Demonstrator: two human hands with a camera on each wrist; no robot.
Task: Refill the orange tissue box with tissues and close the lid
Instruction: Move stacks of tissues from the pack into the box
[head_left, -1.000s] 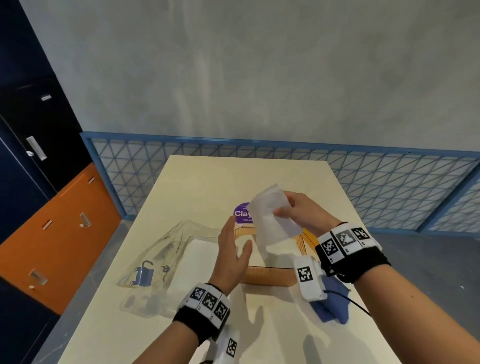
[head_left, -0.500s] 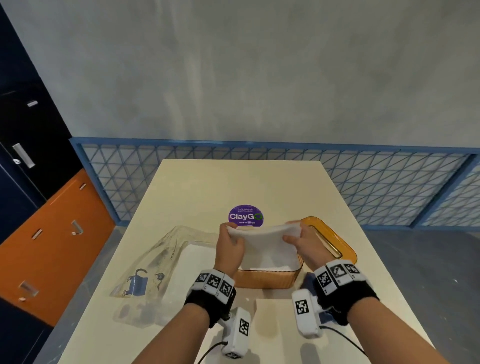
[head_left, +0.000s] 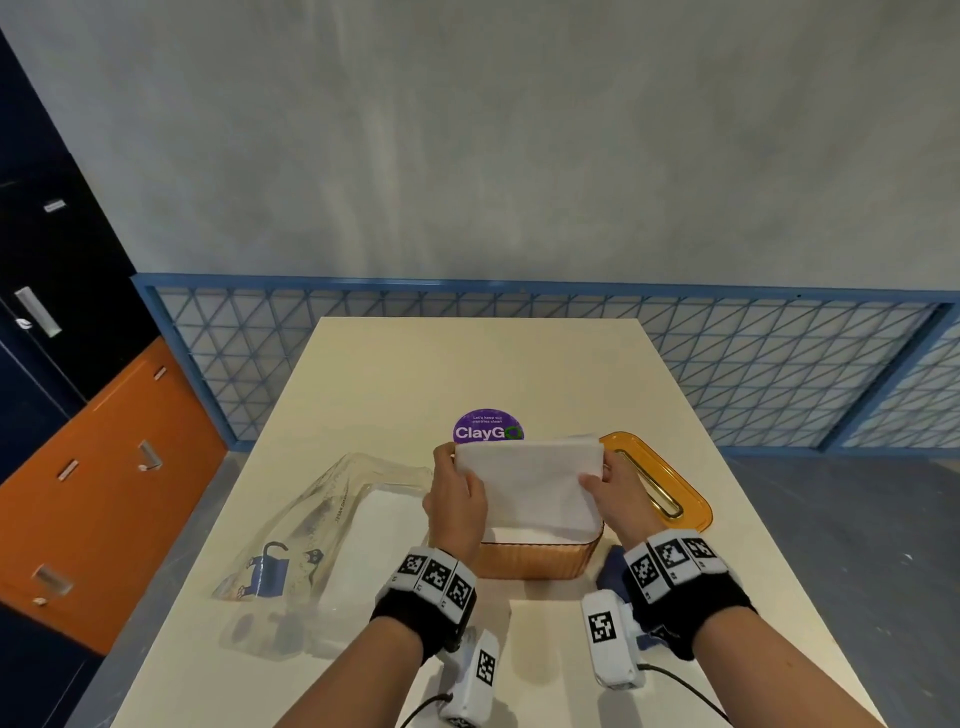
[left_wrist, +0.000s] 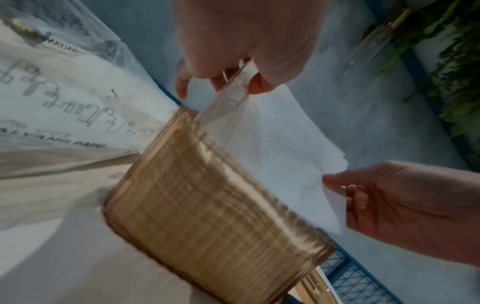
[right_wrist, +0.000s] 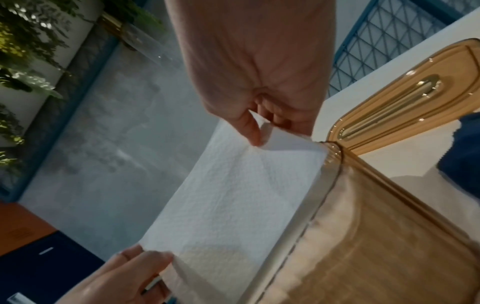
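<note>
The ribbed orange tissue box (head_left: 530, 560) stands open on the table in front of me. A white tissue (head_left: 530, 480) is stretched above its opening, its lower part inside the box. My left hand (head_left: 456, 499) pinches the tissue's left edge and my right hand (head_left: 613, 483) pinches its right edge. The left wrist view shows the box (left_wrist: 207, 216), the tissue (left_wrist: 270, 144) and my left hand (left_wrist: 246, 78) pinching it. The right wrist view shows the tissue (right_wrist: 233, 195) and my right hand (right_wrist: 259, 127) on its corner. The orange lid (head_left: 655, 478) lies flat to the right of the box.
A clear plastic tissue pack (head_left: 317, 530) with white tissues lies left of the box. A purple round sticker (head_left: 487, 430) is on the cream table (head_left: 467, 364) behind the box. A blue cloth (head_left: 613, 571) lies near my right wrist. A blue mesh fence (head_left: 779, 374) runs beyond the table.
One second ago only my right hand held the tissue up. My left hand then took its other edge, and both hands have brought it down over the box opening.
</note>
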